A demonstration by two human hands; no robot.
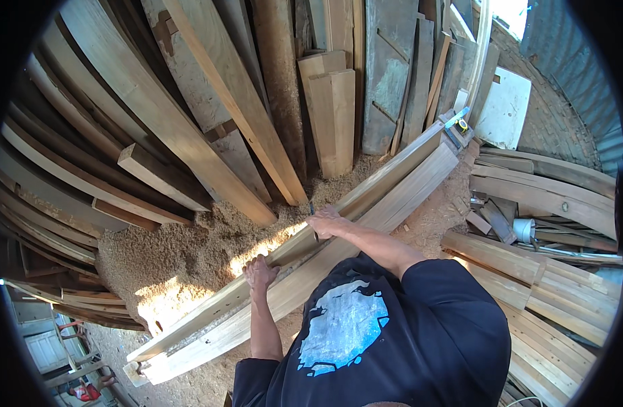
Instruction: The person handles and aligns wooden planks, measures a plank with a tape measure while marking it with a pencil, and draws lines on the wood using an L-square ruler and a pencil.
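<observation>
Two long, pale wooden planks lie side by side in front of me, running from lower left to upper right: a far plank point(372, 197) and a near plank point(420, 180), with a narrow gap between them. My left hand point(260, 274) is closed over the upper edge of the far plank. Further up the same plank, my right hand point(327, 223) is closed around a thin dark tool point(316, 236). Only short bits of it show on either side of the fist, so its kind is unclear. A yellow and black tape measure point(462, 125) rests at the planks' upper right end.
Sawdust and shavings point(182, 254) are heaped beyond the planks. Many boards lean upright behind them, including a long beam point(142, 88). Stacked planks point(555, 319) lie at right, near a small white bucket point(523, 230). A white panel point(504, 108) leans at the upper right.
</observation>
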